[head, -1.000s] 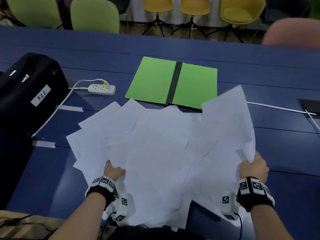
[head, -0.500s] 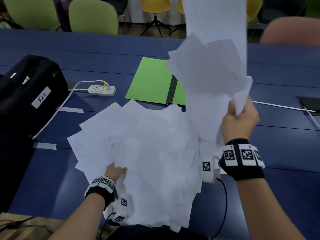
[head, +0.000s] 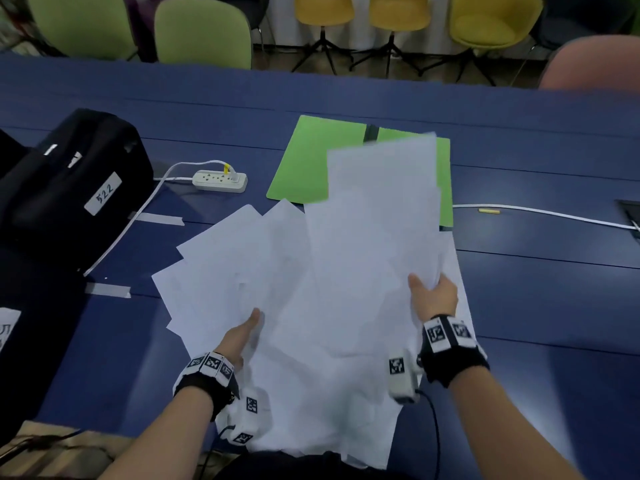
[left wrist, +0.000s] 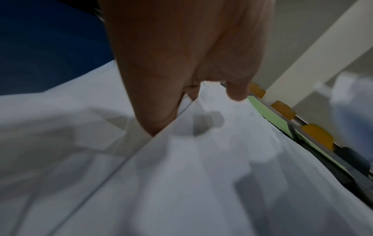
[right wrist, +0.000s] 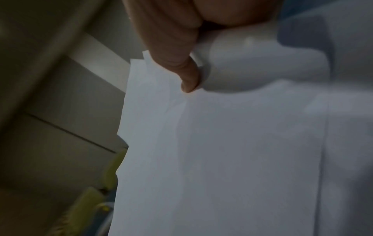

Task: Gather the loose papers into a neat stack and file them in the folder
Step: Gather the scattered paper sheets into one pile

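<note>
Head view: the only readable writing is "522" on a white label [head: 103, 197] stuck to the black bag [head: 69, 188] at the left of the blue table [head: 536, 306]. The right hand [head: 434, 296] grips a sheaf of papers [head: 377, 216] at its lower right edge, thumb on top and fingers curled beneath, tilting them up over the open green folder [head: 311, 157]. The left hand [head: 242, 336] has its thumb on top of the loose papers [head: 242, 258] spread on the table, its fingers slipped under their edge. Both forearms reach in from the near edge, wrists banded with marker tags. A white power strip [head: 220, 181] lies left of the folder.
</note>
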